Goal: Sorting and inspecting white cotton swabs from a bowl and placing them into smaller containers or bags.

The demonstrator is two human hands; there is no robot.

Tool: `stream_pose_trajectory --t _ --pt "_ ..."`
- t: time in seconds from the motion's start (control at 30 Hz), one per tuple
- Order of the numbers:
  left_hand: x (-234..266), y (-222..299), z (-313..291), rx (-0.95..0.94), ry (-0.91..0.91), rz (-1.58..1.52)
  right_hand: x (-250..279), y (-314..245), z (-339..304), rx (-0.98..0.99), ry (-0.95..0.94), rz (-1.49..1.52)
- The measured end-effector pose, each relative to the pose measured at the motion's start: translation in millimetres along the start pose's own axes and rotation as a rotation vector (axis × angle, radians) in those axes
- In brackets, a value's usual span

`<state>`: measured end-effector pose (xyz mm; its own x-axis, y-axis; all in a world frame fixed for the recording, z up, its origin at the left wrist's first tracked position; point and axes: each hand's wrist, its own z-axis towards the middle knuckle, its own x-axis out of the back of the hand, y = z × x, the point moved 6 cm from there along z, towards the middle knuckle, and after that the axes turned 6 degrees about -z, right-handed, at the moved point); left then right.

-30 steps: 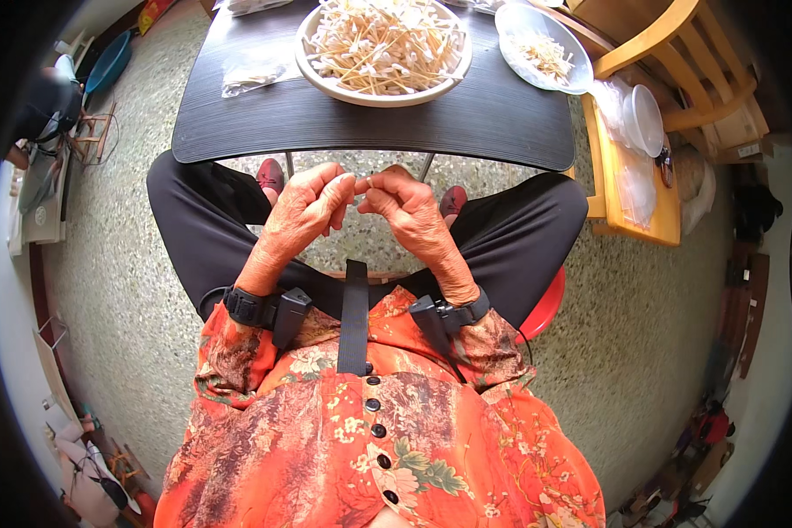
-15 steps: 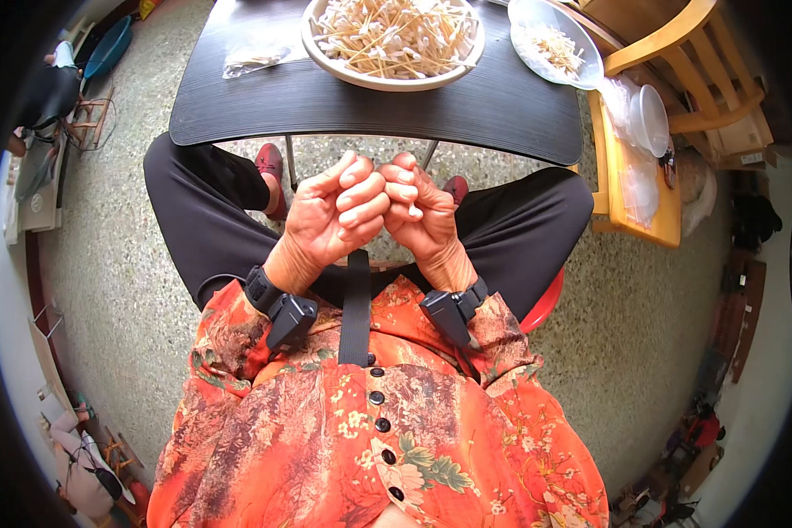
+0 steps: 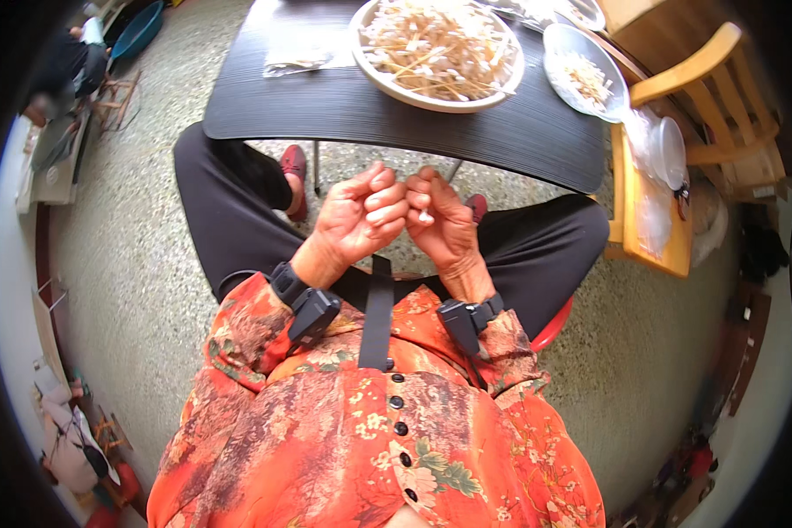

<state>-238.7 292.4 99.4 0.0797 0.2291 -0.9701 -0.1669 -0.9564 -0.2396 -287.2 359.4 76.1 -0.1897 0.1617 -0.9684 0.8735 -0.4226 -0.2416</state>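
In front of my lap, both my hands are raised close together, palms turned up and fingers curled. My left hand point(image 3: 357, 216) is closed, thumb pressed to its forefinger; whatever it may pinch is hidden. My right hand point(image 3: 443, 220) is closed too, and a small white tip like a swab's end pokes out under its fingers. A slim gap separates the two hands. Beyond them, a white bowl point(image 3: 421, 103) heaped with cotton swabs point(image 3: 444, 48) stands on the black table point(image 3: 326, 114). A clear plastic bowl point(image 3: 620, 104) with fewer swabs is to its right.
A clear plastic bag point(image 3: 295, 63) lies left of the heaped bowl. To the right, a wooden chair point(image 3: 673, 255) bears plastic bags and a clear tub point(image 3: 669, 154). My knees spread beneath the table's near edge. Another person point(image 3: 62, 70) is at the far left.
My hands have drawn slightly apart; before, their fingertips nearly met. Both stay closed. The whole view has shifted, so the table and bowls appear further right and lower.
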Motion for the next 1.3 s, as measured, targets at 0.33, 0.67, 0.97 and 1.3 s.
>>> stream_pose_trajectory --t 0.33,0.67,0.97,1.3 --pt "-22 -7 -4 0.007 0.044 0.339 -20 -9 -6 0.067 -0.081 -0.177" --pt "-127 -24 -18 -0.136 -0.031 1.462 -110 -52 -11 0.185 -0.159 -0.520" --pt "-161 42 20 -0.724 0.209 1.220 -144 -142 23 0.668 0.209 -1.079" --pt "-125 30 37 -0.682 0.229 1.212 -99 -121 28 0.628 0.218 -0.721"
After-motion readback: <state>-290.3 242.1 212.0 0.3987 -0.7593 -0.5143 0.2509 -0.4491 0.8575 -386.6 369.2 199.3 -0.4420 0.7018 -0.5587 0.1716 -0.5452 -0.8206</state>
